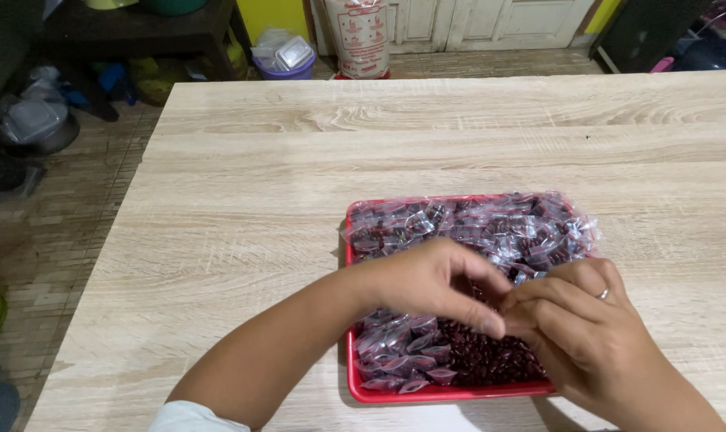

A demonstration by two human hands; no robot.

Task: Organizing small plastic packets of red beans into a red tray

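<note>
Small clear packets [475,228] of dark red beans fill the far half of a red tray [395,394] that sits on a pale wood-grain table [251,200], toward its near right part. More packets lie in the tray's near left corner, and loose dark red beans [483,356] are heaped beside them in the near middle. The left hand [431,284] and the right hand [583,320] meet above the tray's centre, fingertips pinched together and touching; whatever they pinch is hidden between the fingers, so I cannot tell what it is. A ring [603,294] shows on the right hand. Beyond the table's far edge, a tall white sack [356,36] with red print stands on the floor, and left of it a purple tub [287,64] holds clear plastic containers.
</note>
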